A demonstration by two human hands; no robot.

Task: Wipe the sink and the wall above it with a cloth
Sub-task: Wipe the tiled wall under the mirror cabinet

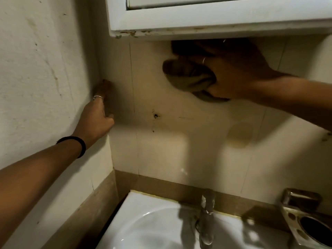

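My right hand (231, 72) grips a bunched grey-brown cloth (190, 78) and presses it against the cream tiled wall (161, 90), just below the white cabinet. The cloth is blurred. My left hand (99, 114) rests with straight fingers in the corner where the tiled wall meets the left side wall, at mid height. The white sink (143, 221) lies below at the bottom, with a chrome tap (206, 216) standing on its back rim.
A white cabinet (215, 17) with chipped paint overhangs the wall at the top. A metal toothbrush holder (305, 218) is fixed at the lower right. The tiles show a small dark hole (155, 115) and a round brownish stain (239, 134). A brown tile band (161, 184) runs above the sink.
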